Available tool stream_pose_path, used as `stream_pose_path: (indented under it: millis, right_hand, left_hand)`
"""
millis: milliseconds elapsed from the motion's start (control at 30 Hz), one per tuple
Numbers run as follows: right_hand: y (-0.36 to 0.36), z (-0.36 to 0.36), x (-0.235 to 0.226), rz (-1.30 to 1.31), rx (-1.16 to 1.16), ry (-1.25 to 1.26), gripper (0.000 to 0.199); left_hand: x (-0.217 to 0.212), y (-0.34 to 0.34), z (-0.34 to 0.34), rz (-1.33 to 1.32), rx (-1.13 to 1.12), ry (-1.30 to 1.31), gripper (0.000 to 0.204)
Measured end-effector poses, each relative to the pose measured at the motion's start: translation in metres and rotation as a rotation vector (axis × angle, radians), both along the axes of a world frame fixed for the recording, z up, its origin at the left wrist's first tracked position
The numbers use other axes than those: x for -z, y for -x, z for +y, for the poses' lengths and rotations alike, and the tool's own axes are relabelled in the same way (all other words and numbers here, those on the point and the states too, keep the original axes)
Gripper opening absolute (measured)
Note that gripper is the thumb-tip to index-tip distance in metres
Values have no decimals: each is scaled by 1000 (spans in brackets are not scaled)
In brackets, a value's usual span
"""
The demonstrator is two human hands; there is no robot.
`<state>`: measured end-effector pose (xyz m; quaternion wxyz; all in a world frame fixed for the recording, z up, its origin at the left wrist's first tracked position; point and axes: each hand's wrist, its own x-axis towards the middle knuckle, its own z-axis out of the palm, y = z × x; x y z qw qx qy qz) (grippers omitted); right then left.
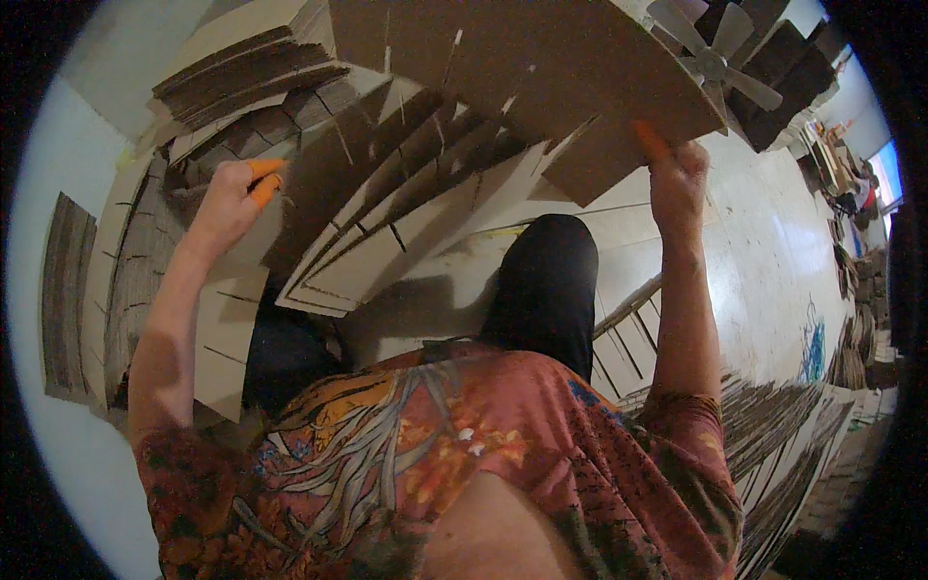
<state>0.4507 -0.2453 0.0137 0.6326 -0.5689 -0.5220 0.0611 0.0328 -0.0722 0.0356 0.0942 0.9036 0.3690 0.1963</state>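
A large brown cardboard sheet [580, 68] with slits along its near edge spans the top of the view. My right hand [679, 179] grips its right corner, an orange-covered finger lying against the board's face. Over on the left, my left hand [230, 198] is closed, with orange covers on two fingers. It is beside other slotted cardboard pieces [387, 217], which stand tilted and fanned out below the large sheet. Whether the left fingers pinch a cardboard edge cannot be made out.
Cardboard stacks stand at the upper left [246, 72] and far left [68, 295]. More slotted cardboard [773, 425] lies at the lower right. A fan [710, 66] stands at the upper right, beyond the sheet. Pale floor [764, 251] extends on the right; my knee [546, 280] is in the middle.
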Motion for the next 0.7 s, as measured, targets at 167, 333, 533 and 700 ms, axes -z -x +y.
stream_pose_path:
  millis: [167, 333, 533, 700]
  right_hand:
    - [3, -4, 9, 0, -14, 57, 19]
    - [10, -5, 4, 187, -59, 19, 18]
    - [8, -12, 8, 13, -42, 11, 17]
    - [7, 3, 45, -40, -65, 240, 18]
  left_hand:
    - [4, 3, 7, -25, -16, -102, 22]
    - [7, 4, 11, -69, -9, -113, 22]
    - [5, 1, 5, -84, -133, -20, 21]
    - [8, 5, 13, 30, -54, -118, 22]
